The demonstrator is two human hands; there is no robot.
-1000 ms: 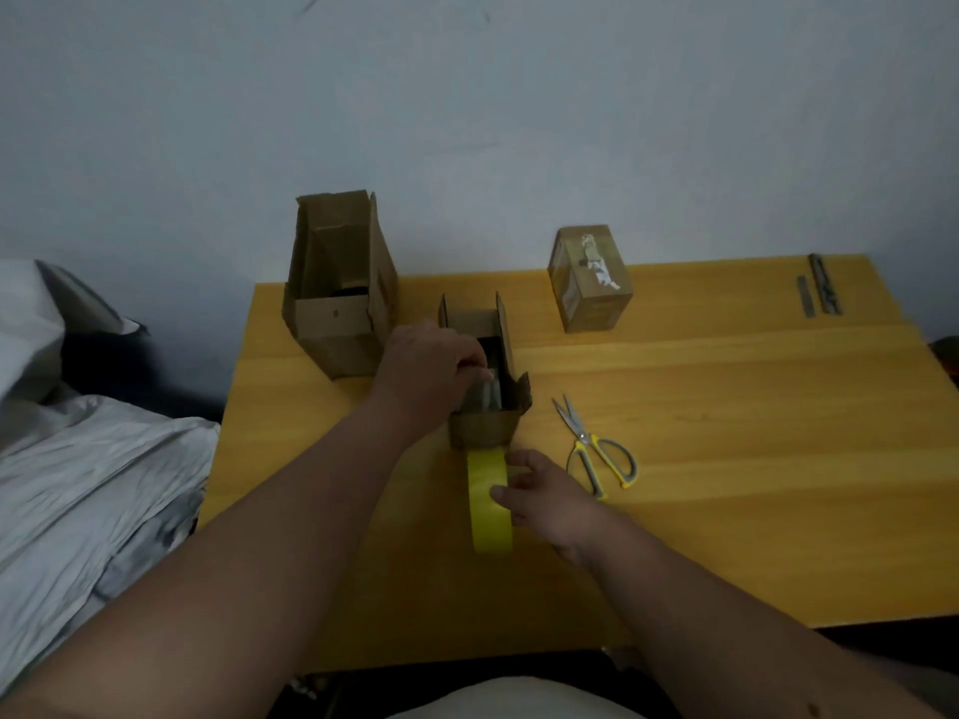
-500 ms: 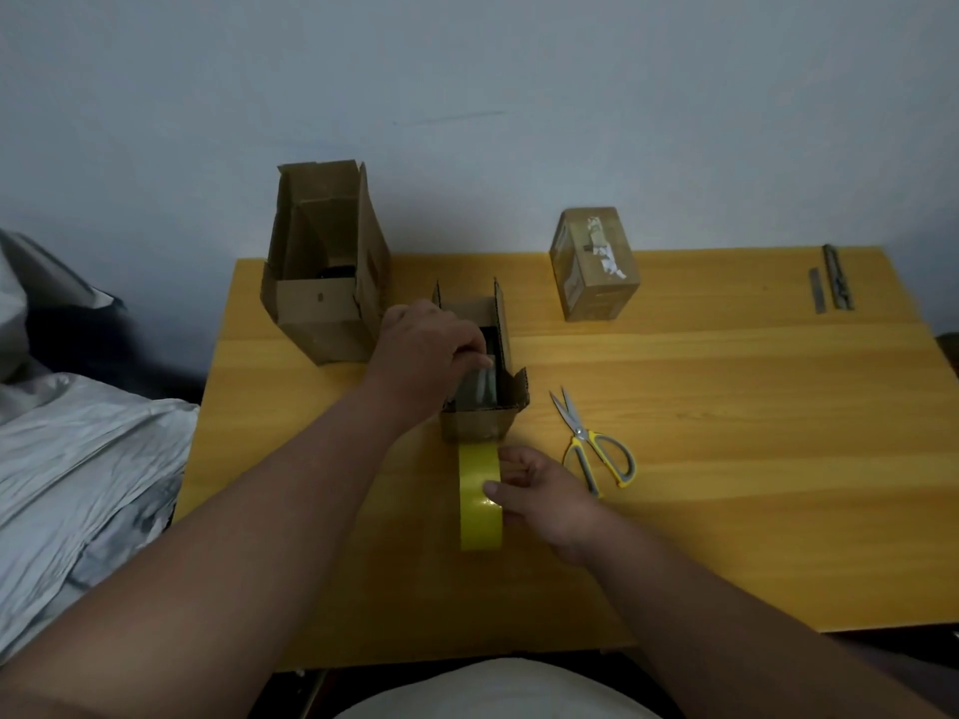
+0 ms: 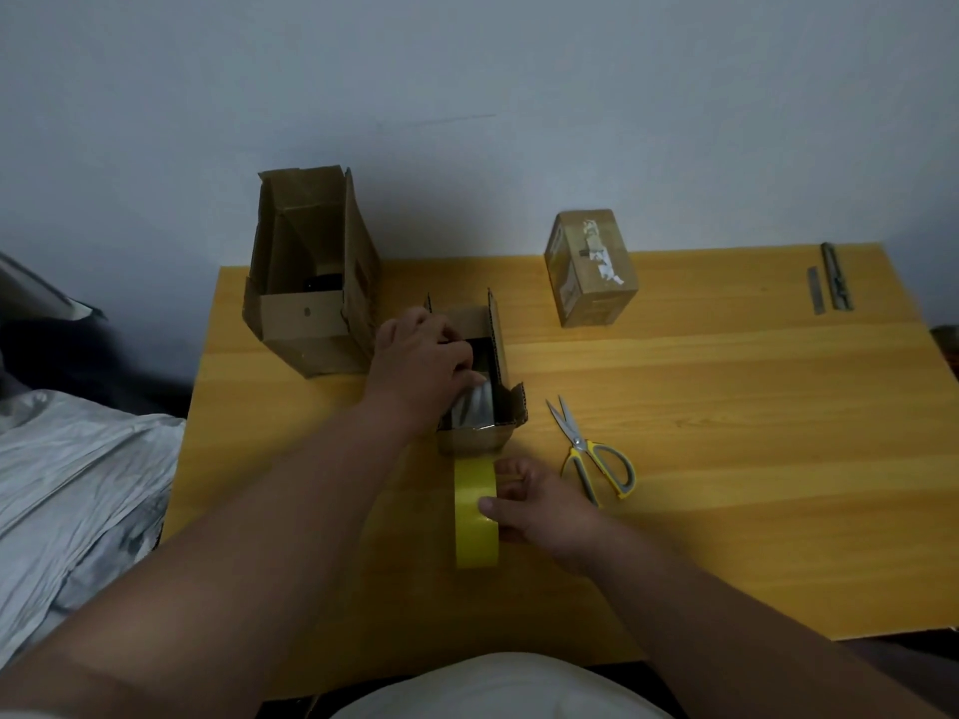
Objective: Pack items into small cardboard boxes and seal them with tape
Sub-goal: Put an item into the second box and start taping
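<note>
Packing the small box [image 3: 480, 386], mid-desk near the front edge.
Left hand [image 3: 420, 365] fingers curled pushing silvery item [image 3: 469, 407] in; right hand [image 3: 534, 503] clamped on upright tape roll [image 3: 476, 516]. Risk: item jamming, flaps buckling.

Scissors [image 3: 591, 451] crowd right of small box [image 3: 480, 438] — far right table [image 3: 752, 459] bare.

Three cardboard boxes [image 3: 469, 376] [image 3: 311, 272] [image 3: 591, 267]; one tape roll [image 3: 476, 513]; one scissors [image 3: 591, 451]; perhaps two metal strips [image 3: 830, 280].

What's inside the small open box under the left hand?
A crinkled silvery wrapped item sits in the small open box. The left hand covers its left part; what lies beneath is hidden.
</note>
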